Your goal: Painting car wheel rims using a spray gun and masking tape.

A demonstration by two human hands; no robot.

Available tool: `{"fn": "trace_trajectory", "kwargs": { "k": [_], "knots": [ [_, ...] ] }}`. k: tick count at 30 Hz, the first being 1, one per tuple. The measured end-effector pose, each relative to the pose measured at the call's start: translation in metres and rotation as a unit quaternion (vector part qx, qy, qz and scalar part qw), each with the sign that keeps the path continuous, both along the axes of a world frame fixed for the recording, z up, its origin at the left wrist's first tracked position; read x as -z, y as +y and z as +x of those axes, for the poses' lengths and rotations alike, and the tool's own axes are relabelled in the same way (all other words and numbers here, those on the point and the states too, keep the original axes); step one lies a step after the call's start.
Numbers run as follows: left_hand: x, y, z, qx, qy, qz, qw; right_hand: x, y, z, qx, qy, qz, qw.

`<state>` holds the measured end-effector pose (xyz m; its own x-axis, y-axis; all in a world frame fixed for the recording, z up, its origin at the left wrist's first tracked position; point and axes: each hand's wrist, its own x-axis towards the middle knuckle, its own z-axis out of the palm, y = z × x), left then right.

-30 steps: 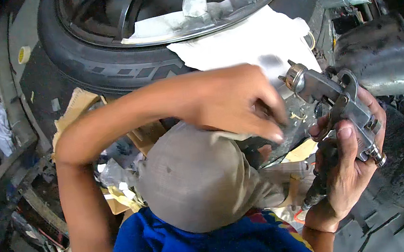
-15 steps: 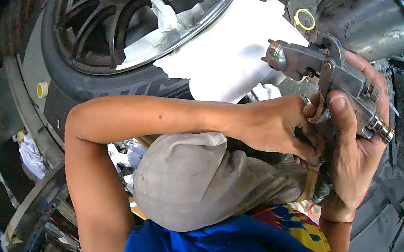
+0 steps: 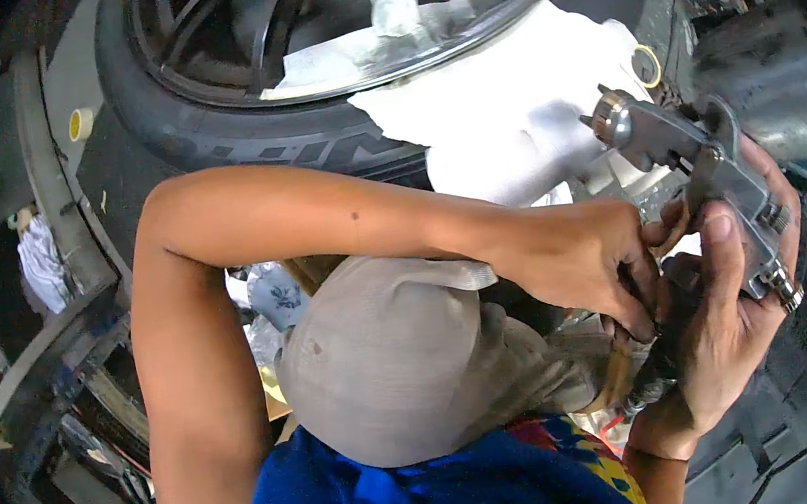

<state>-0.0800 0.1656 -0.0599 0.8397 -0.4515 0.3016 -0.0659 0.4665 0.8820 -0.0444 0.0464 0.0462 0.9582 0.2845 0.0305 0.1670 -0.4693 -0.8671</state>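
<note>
A silver spray gun (image 3: pixel 705 160) is tilted in my right hand (image 3: pixel 721 334), whose thumb presses along its body while the fingers wrap round behind. The gun's round nozzle points up and left, over white paper. Beside its far side is a large grey metal cup (image 3: pixel 772 91); the joint between them is hidden. My left hand (image 3: pixel 575 256) reaches across from the left with fingers curled and closed just below the trigger side of the gun. What its fingertips pinch is dark and mostly hidden by the knuckles.
A tyre (image 3: pixel 179 144) on a dark wheel rim lies ahead, partly covered with masking paper (image 3: pixel 340 63). White paper (image 3: pixel 504 83) hangs over its near edge. Masking tape rolls lie at left (image 3: pixel 81 124) and right. My grey-trousered knee (image 3: pixel 376 356) is beneath my left forearm.
The view has shifted, so the wheel appears higher and the gun farther right. Both hands keep their grip, with the left still close to the gun.
</note>
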Motion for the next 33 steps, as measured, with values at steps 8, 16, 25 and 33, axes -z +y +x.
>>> {"fn": "trace_trajectory", "kwargs": {
  "k": [8, 16, 25, 33],
  "knots": [
    [-0.008, 0.010, -0.003, 0.038, 0.054, 0.004, 0.998, 0.005, -0.001, -0.001, -0.029, -0.035, -0.001, 0.999],
    [-0.029, 0.132, -0.041, -0.152, -0.037, 0.360, 0.920, -0.008, -0.014, 0.001, -0.034, -0.026, -0.129, 0.991],
    [-0.005, 0.136, -0.107, -0.339, -0.142, 0.593, 0.717, -0.011, 0.005, -0.003, -0.015, 0.017, -0.113, 0.993],
    [0.003, 0.126, -0.102, -0.364, -0.174, 0.568, 0.718, -0.010, 0.005, -0.006, -0.001, 0.007, -0.101, 0.995]
  ]
}}
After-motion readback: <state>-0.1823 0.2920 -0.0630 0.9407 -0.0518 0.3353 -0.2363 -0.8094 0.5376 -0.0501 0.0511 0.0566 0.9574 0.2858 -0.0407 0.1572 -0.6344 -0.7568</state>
